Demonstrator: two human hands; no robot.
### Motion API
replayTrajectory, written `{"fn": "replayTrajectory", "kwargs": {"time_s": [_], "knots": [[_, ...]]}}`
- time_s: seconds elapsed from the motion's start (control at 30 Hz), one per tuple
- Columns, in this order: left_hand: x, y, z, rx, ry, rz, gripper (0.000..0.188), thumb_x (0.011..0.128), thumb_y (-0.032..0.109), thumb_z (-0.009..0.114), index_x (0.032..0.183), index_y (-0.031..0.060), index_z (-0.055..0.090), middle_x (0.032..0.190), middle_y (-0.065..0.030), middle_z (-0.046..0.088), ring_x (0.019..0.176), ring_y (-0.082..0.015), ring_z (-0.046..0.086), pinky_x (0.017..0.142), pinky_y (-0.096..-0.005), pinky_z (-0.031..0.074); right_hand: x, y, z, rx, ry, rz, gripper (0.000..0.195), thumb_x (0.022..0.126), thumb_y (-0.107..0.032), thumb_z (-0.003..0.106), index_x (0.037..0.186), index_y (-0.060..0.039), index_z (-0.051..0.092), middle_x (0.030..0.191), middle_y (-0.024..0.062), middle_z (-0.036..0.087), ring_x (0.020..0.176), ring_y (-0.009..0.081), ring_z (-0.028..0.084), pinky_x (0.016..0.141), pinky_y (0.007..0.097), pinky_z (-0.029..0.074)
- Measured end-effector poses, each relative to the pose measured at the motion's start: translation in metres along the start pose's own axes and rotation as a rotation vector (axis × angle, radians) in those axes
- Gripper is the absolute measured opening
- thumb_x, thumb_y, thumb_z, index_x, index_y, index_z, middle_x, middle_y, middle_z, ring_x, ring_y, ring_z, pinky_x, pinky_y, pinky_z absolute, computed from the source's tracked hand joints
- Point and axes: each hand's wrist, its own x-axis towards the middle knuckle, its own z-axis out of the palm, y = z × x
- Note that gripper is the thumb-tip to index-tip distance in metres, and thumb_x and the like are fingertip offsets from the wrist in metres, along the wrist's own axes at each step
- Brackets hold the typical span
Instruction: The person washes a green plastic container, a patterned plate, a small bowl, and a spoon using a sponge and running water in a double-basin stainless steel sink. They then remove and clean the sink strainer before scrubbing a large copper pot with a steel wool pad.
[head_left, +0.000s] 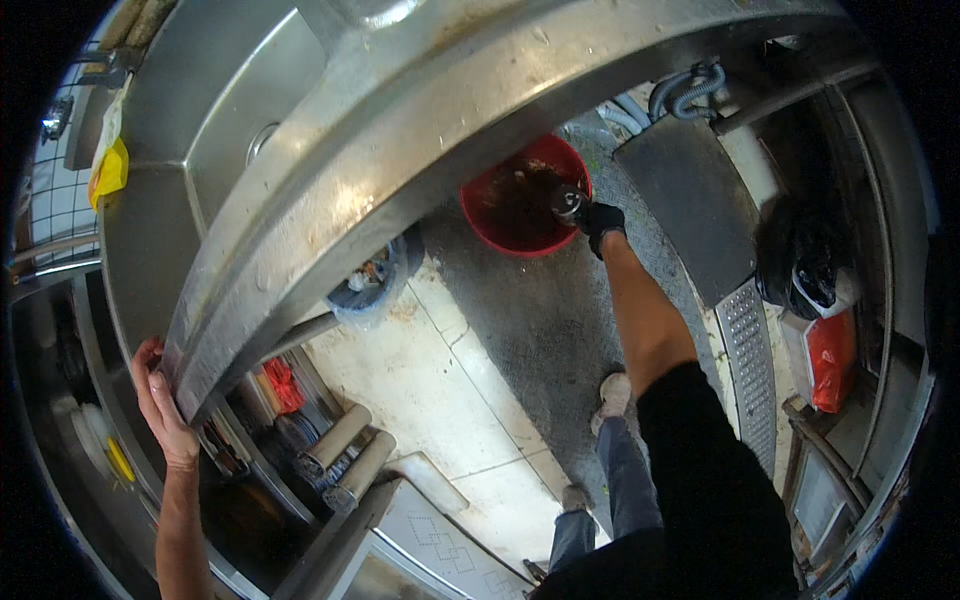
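Note:
My right hand (603, 225), in a black glove, reaches over the near rim of a red plastic basin (525, 249) on the floor. It is closed around a dark, shiny, rounded object (569, 205), possibly a bottle or glass; the fingers hide much of it. Dark brown matter (525, 196) lies in the basin; whether liquid or scraps I cannot tell. Bare and with fingers loosely bent, my left hand (163, 409) rests against the front edge of a stainless steel sink (315, 217). The sink's edge partly covers the basin.
A lined waste bin (371, 289) stands under the sink. A dark mat (532, 330) runs along the tiled floor (450, 390) beneath my feet. On the right are a grey hose (690, 94), a perforated metal strip (750, 375) and black plastic bags (806, 262). A white appliance (435, 532) stands near my legs.

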Motion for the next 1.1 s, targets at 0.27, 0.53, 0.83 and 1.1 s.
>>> {"fn": "replayTrajectory", "kwargs": {"time_s": [0.27,0.53,0.83,1.1], "knots": [[-0.012,-0.007,-0.003,0.038,0.007,-0.020,0.052,0.092,0.040,0.033,0.121,-0.0015,0.043,0.114,-0.0120,0.048,0.105,-0.0201,0.043,0.095,-0.0322,0.030,-0.043,-0.075,-0.037,0.883,-0.089,-0.364,0.023,0.084,-0.021,0.058,0.097,-0.0030,0.062,0.095,0.0111,0.062,0.085,0.0230,0.058,0.073,0.0328,0.048],[-0.005,-0.009,-0.002,0.043,-0.005,-0.019,0.053,0.092,0.042,0.034,0.120,-0.0011,0.044,0.113,-0.0120,0.048,0.104,-0.0203,0.044,0.094,-0.0328,0.030,-0.012,-0.034,-0.011,0.051,-0.012,-0.116,0.022,0.084,-0.019,0.058,0.100,-0.0047,0.060,0.096,0.0099,0.061,0.086,0.0204,0.057,0.072,0.0297,0.050],[-0.002,-0.001,-0.002,0.003,-0.011,-0.014,0.052,0.092,0.041,0.035,0.118,-0.0027,0.043,0.109,-0.0115,0.048,0.101,-0.0193,0.044,0.092,-0.0322,0.031,-0.016,-0.037,-0.025,0.157,-0.007,-0.168,0.032,0.083,-0.026,0.057,0.109,-0.0063,0.056,0.106,0.0129,0.057,0.096,0.0238,0.053,0.080,0.0321,0.045],[-0.011,-0.003,-0.004,0.010,0.010,-0.016,0.052,0.091,0.041,0.036,0.117,-0.0033,0.044,0.107,-0.0106,0.049,0.099,-0.0186,0.045,0.091,-0.0313,0.032,-0.026,-0.075,-0.038,0.478,0.045,-0.359,0.042,0.082,-0.032,0.057,0.116,-0.0078,0.052,0.114,0.0155,0.053,0.106,0.0269,0.050,0.087,0.0343,0.042]]}}
